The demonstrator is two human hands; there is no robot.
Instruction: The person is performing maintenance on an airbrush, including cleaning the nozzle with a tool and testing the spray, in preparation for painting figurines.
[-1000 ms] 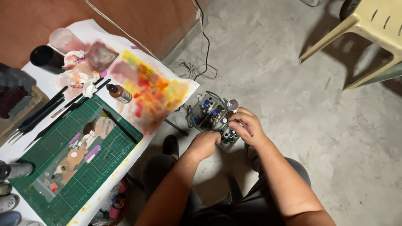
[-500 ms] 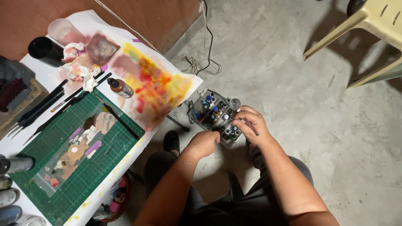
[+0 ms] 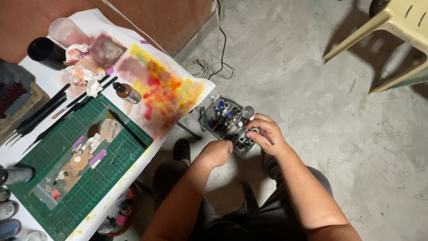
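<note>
Now: right hand (image 3: 266,131) grip closed on thin brush (image 3: 264,134); left hand (image 3: 217,153) fisted over paint-bottle tray (image 3: 209,109).

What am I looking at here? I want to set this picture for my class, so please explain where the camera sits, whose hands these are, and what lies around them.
The camera is worn on a person's head and looks down, so both arms are the wearer's own. The person sits beside a table covered with paint-stained white paper. On it lie a green cutting mat, dark brushes, a small brown bottle and crumpled tissue. Below, over the concrete floor, is a clear box of little paint bottles. The left hand reaches into it, closed as if pinching a bottle. The right hand rests at the box's edge, holding a thin brush. A pale plastic chair stands nearby.
</note>
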